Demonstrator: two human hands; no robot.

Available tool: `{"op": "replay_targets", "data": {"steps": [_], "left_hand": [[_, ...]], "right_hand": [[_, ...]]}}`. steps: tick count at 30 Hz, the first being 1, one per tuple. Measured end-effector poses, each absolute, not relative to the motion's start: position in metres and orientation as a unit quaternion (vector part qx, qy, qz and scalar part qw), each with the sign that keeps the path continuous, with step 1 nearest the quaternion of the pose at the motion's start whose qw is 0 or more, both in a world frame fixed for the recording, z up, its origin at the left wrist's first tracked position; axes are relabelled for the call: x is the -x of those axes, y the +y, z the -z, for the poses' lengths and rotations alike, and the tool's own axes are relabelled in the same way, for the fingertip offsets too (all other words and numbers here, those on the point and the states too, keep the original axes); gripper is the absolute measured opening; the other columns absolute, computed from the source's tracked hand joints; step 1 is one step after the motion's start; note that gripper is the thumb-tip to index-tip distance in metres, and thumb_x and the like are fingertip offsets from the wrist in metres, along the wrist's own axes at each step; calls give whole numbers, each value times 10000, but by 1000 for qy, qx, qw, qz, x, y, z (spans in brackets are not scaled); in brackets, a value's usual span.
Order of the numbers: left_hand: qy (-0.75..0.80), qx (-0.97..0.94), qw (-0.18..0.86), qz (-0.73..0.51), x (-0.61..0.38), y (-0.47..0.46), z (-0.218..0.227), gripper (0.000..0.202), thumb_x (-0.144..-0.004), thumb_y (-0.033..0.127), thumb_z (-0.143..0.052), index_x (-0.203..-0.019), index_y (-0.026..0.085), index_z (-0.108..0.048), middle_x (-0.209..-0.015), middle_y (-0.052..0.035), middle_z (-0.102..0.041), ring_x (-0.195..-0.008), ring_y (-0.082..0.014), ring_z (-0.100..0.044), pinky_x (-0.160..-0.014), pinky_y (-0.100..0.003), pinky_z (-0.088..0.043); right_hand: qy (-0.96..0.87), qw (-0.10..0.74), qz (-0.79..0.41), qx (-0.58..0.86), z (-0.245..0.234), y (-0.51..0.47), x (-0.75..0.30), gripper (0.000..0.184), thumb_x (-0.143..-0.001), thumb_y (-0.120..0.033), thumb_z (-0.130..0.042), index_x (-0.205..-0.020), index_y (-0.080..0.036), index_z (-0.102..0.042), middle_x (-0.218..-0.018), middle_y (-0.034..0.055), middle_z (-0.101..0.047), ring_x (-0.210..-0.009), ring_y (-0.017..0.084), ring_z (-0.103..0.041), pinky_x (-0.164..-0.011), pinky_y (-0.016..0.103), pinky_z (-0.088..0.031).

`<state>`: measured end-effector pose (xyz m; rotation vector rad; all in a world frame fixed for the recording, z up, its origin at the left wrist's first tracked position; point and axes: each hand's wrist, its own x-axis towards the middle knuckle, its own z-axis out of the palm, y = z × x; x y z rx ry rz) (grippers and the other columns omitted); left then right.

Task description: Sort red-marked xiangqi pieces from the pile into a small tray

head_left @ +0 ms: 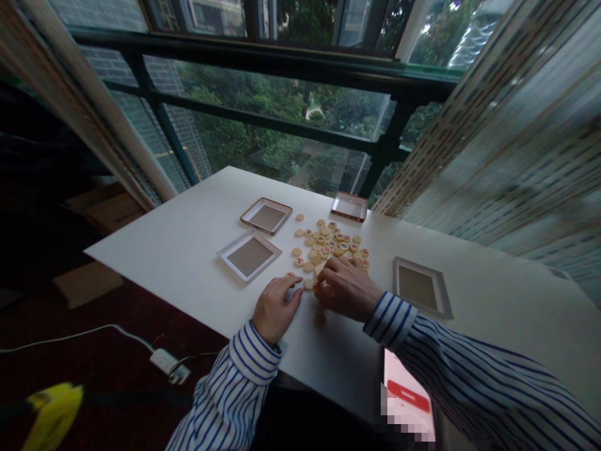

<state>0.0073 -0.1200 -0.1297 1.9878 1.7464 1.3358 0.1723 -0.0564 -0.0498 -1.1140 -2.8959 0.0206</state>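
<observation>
A loose heap of round wooden discs (323,240), some marked in red or black, lies on the white table. My right hand (350,285) reaches over the heap's near edge, its fingers bent down and closed on a wooden disc that they mostly hide. Just to its left is my left hand (277,307), with thumb and forefinger apart and nothing between them. Close to the left fingertips lies a pale disc (308,284). Nearer to me, a single disc (320,320) rests in the shadow below my right hand.
Left of the heap stand a brown-edged shallow box (244,219) and a pale tray (225,258). Another box (350,217) is at the back, and a grey tray (446,294) at right. A lit phone (406,376) lies by my right forearm. Windows border the table's far side.
</observation>
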Motion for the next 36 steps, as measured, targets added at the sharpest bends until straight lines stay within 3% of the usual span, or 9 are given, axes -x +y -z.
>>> {"op": "replay_targets", "data": {"steps": [7, 11, 16, 23, 36], "left_hand": [[600, -603, 211, -481, -17, -118, 118, 232, -822, 305, -542, -985, 184, -656, -960, -67, -688, -789, -157, -627, -695, -293, -517], [571, -541, 335, -519, -27, -114, 109, 308, -801, 382, -560, -987, 162, -670, -967, -79, -694, -836, -177, -633, -744, -304, -508], [505, -483, 469, -540, -40, -109, 92, 374, -739, 425, -618, -953, 125, -683, -830, -80, -710, -723, -173, -644, -675, -291, -512], [480, -479, 509, -530, -57, -110, 78, 313, -726, 366, -648, -913, 120, -698, -663, -35, -681, -597, -122, -593, -563, -226, -457], [431, -480, 562, -519, -103, -104, 68, 304, -715, 360, -666, -908, 126, -691, -630, -21, -657, -542, -90, -549, -509, -196, -403]], "right_hand": [[-941, 69, 18, 331, 35, -60, -183, 234, -810, -360, -510, -922, -180, -608, -941, 74, -570, -904, 206, -479, -780, 343, -271], [-942, 92, 34, 322, 29, -64, -192, 215, -810, -339, -517, -919, -177, -608, -929, 76, -571, -886, 208, -484, -790, 348, -273], [-939, 133, 32, 315, 24, -68, -206, 197, -815, -327, -524, -913, -178, -608, -910, 77, -575, -884, 207, -485, -795, 343, -287], [-933, 175, 13, 315, 25, -74, -227, 212, -808, -348, -552, -934, -183, -594, -918, 71, -586, -881, 200, -505, -787, 339, -311], [-903, 250, -18, 348, 22, -88, -274, 216, -790, -288, -593, -972, -172, -589, -940, 73, -609, -884, 191, -540, -769, 335, -372]]}}
